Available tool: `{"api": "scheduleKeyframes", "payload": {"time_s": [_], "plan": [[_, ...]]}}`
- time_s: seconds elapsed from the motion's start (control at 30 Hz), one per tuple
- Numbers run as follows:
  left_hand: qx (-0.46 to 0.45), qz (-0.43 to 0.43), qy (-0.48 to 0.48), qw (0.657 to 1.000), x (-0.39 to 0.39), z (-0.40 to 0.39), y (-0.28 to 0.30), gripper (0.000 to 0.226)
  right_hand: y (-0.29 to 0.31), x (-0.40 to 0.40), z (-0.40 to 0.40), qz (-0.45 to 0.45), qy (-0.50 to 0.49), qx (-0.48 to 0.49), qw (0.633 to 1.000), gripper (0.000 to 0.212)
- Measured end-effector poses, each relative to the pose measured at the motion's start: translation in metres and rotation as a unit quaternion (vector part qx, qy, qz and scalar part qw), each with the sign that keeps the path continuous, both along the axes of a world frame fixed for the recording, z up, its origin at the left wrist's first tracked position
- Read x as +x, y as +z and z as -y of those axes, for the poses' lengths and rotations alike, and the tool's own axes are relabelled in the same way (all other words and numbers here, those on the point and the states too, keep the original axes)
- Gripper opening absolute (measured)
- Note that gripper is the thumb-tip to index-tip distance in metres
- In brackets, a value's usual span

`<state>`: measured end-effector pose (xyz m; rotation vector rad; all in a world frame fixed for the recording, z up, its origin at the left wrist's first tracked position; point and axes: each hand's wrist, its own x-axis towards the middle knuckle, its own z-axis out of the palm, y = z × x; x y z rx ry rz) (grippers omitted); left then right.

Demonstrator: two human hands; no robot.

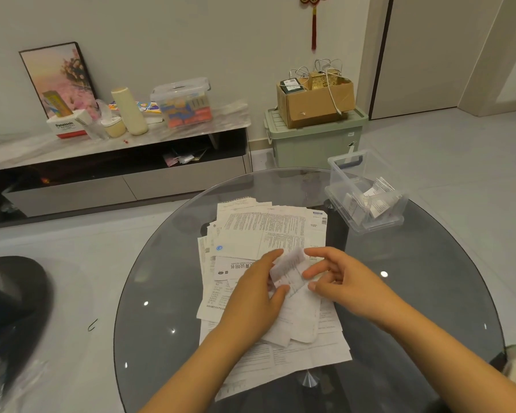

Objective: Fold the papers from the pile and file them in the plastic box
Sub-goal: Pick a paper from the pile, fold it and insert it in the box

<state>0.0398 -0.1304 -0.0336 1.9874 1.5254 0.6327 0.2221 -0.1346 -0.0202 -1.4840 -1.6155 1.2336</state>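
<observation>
A pile of printed white papers (268, 231) lies spread over the middle of a round glass table (167, 293). Above the pile, both hands hold one small printed sheet (289, 271) that is partly bent over. My left hand (256, 289) pinches its left edge between thumb and fingers. My right hand (340, 277) pinches its right edge. A clear plastic box (367, 190) stands at the table's far right, holding several folded papers (376, 201).
Beyond the table a low TV cabinet (116, 162) carries a lidded plastic box, bottles and a framed picture. A green storage bin (313, 141) with a cardboard box on top stands by the wall. A dark stool (12, 296) is at the left.
</observation>
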Motion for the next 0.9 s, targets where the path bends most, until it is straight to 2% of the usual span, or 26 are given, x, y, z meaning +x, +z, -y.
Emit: {"api": "scheduleKeyframes", "payload": {"time_s": [0.1,0.33,0.43,0.57,0.73,0.9], "plan": [[-0.011,-0.014,0.006,1.000,0.000,-0.002,-0.003,0.068,-0.007,-0.004,0.000,0.052,0.000,0.044,0.998,0.047],[0.020,-0.062,-0.014,0.998,-0.001,-0.004,-0.007,0.072,-0.021,-0.007,0.001,0.175,0.045,0.108,0.978,0.034],[0.067,-0.098,0.000,0.993,-0.003,-0.004,-0.006,0.064,-0.022,-0.005,0.001,0.209,0.027,0.109,0.971,0.029],[0.129,-0.173,-0.037,0.976,-0.004,-0.004,-0.005,0.034,-0.019,0.000,-0.001,0.241,-0.001,0.127,0.962,0.026],[0.160,-0.239,-0.047,0.957,-0.003,-0.004,-0.009,0.046,-0.018,-0.002,0.000,0.272,0.002,0.156,0.949,0.025],[0.236,-0.232,-0.061,0.942,0.000,-0.005,-0.011,0.039,-0.024,-0.006,-0.003,0.285,0.032,0.235,0.929,0.028]]}}
